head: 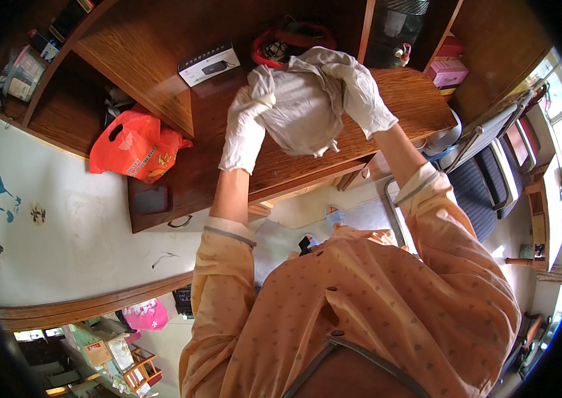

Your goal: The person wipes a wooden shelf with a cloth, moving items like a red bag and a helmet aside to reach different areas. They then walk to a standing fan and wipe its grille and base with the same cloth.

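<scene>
A crumpled pale grey cloth point(300, 112) hangs between my two hands above the wooden desk top point(281, 166). My left hand point(248, 122), in a white glove, grips the cloth by its left side. On the opposite side my right hand point(363, 97), gloved the same way, has hold of the cloth near its upper right edge. Folds hide most of the fingertips. Behind the cloth lies a red-rimmed round item point(266, 47) with cables in it, partly covered from view.
A boxed speaker point(208, 64) stands at the back of the desk. An orange-red plastic bag point(136, 147) and a dark phone point(151, 200) are at the left. A clear container with a tap point(402, 53) occupies the right compartment. Dark cushioned chairs point(475, 191) stand right.
</scene>
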Available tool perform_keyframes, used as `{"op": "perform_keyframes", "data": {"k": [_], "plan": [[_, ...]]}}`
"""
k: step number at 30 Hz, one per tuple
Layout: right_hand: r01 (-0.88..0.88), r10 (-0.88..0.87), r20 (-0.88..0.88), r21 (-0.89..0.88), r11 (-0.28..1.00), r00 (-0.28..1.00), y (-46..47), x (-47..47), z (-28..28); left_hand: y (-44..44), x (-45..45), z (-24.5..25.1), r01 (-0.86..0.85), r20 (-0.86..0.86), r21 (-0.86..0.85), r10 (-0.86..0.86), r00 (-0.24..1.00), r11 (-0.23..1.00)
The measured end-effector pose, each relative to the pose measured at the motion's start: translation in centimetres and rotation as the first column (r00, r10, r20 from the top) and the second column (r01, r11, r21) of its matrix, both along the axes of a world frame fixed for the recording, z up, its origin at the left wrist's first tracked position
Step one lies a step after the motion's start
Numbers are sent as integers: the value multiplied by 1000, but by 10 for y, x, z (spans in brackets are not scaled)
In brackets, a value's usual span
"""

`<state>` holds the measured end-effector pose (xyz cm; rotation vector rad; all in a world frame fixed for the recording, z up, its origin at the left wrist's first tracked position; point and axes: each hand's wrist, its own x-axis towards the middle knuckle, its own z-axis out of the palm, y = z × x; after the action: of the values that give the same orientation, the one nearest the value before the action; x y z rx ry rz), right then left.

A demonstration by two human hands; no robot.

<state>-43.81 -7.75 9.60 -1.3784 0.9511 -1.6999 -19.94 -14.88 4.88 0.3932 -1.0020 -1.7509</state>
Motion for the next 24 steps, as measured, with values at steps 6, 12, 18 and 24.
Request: {"op": "perform_keyframes", "data": {"k": [6, 12, 18, 24], "plan": [[-69, 52, 183, 91, 993, 982, -23, -9, -10, -23, 17, 4, -171, 108, 33, 166, 980, 985], [13, 210, -423, 466, 885, 882, 8, -8, -80, 28, 81, -73, -269, 837, -301, 389, 384, 915], [177, 148, -910, 231, 957, 387, 8, 48, -116, 78, 108, -120, -395, 910, -335, 403, 100, 855], [-85, -60, -995, -67, 994, 83, 10, 141, -165, 95, 103, -140, -276, 834, -481, 531, 148, 832]]}}
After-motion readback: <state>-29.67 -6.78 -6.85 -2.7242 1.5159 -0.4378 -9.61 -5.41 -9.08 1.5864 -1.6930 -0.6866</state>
